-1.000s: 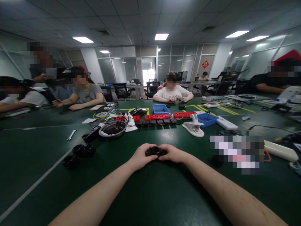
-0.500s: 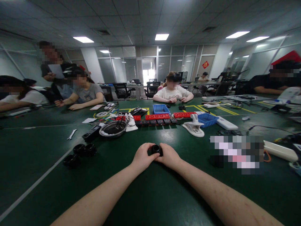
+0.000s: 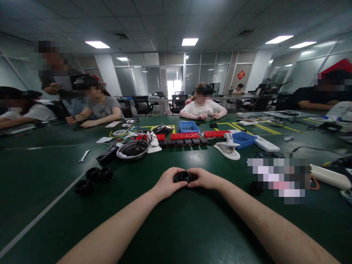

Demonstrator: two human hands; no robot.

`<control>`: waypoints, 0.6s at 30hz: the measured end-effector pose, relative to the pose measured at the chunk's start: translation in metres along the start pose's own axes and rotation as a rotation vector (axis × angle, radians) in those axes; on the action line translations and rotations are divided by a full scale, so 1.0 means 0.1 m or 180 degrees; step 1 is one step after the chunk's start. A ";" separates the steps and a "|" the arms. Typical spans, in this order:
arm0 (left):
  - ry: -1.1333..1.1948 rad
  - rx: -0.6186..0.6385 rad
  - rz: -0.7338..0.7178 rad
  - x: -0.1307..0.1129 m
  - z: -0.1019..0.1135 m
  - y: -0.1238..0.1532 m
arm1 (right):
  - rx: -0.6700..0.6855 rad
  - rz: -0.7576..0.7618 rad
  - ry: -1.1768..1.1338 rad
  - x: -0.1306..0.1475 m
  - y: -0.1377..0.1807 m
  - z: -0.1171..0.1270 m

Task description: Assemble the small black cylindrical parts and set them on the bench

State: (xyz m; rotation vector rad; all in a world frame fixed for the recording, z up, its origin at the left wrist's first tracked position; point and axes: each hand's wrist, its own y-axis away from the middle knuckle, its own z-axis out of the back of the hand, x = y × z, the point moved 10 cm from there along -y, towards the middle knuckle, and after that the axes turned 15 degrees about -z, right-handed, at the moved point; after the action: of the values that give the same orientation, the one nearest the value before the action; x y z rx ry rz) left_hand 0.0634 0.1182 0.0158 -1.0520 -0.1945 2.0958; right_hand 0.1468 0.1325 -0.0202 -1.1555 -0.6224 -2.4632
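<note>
A black ring-shaped part [image 3: 184, 176] with a round hole on top is held between my two hands, just above or on the green table [image 3: 176, 227]; I cannot tell whether it touches. My left hand [image 3: 169, 183] curls around its left side, thumb at the near edge. On the right side, my right hand [image 3: 204, 178] grips it with thumb and fingers. Several similar black round parts [image 3: 92, 175] rest on the table to the left. One dark round piece [image 3: 256, 187] lies to the right.
Beyond my hands stand a metal bowl [image 3: 133, 150], a white clip stand [image 3: 228, 147], red power strips [image 3: 184, 136] and blue bins [image 3: 243, 139]. A wrench [image 3: 84, 156] lies at the left, a beige bar [image 3: 328, 176] at the right. A person [image 3: 203, 106] sits across.
My right hand has shifted slightly right and its grip on the black part has changed. The part now shows more of its top opening. My left hand has barely moved.
</note>
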 end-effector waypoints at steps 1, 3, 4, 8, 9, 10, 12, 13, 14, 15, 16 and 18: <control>-0.0017 -0.0021 -0.0010 -0.01 0.00 0.00 | -0.0114 -0.0030 0.0058 -0.01 -0.01 0.01; -0.0093 -0.0101 0.0010 -0.02 0.02 0.01 | -0.0438 -0.0132 0.0268 -0.03 -0.03 0.03; -0.0146 -0.0167 0.0046 -0.02 0.03 0.01 | -0.0652 -0.0206 0.0420 -0.04 -0.03 0.04; -0.0317 -0.0424 0.0247 0.02 0.08 0.05 | -0.1575 -0.0463 0.1115 0.01 0.03 0.11; -0.0337 -0.0450 0.0265 0.03 0.09 0.05 | -0.1683 -0.0474 0.1222 0.04 0.05 0.11; -0.0343 -0.0447 0.0258 0.03 0.09 0.05 | -0.1697 -0.0447 0.1270 0.07 0.07 0.10; -0.0300 -0.0341 0.0184 0.02 0.08 0.03 | -0.1487 -0.0277 0.1205 0.13 0.08 0.07; -0.0245 -0.0243 0.0126 0.02 0.06 0.02 | -0.1313 -0.0157 0.1113 0.16 0.08 0.05; -0.0175 -0.0128 0.0065 0.01 0.04 0.01 | -0.1110 -0.0031 0.0995 0.19 0.08 0.04; -0.0104 -0.0018 0.0008 0.00 0.01 0.00 | -0.0889 0.0073 0.0860 0.21 0.08 0.02; -0.0043 0.0064 -0.0037 0.00 0.00 -0.01 | -0.0664 0.0135 0.0711 0.21 0.08 0.01; 0.0029 0.0134 -0.0089 -0.01 -0.02 -0.01 | -0.0239 0.0142 0.0415 0.17 0.07 -0.02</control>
State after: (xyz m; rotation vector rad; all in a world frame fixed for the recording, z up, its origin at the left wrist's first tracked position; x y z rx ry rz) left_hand 0.0654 0.1181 0.0156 -1.0279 -0.1592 2.0610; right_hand 0.1389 0.1234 -0.0058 -1.0140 -0.4654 -2.5187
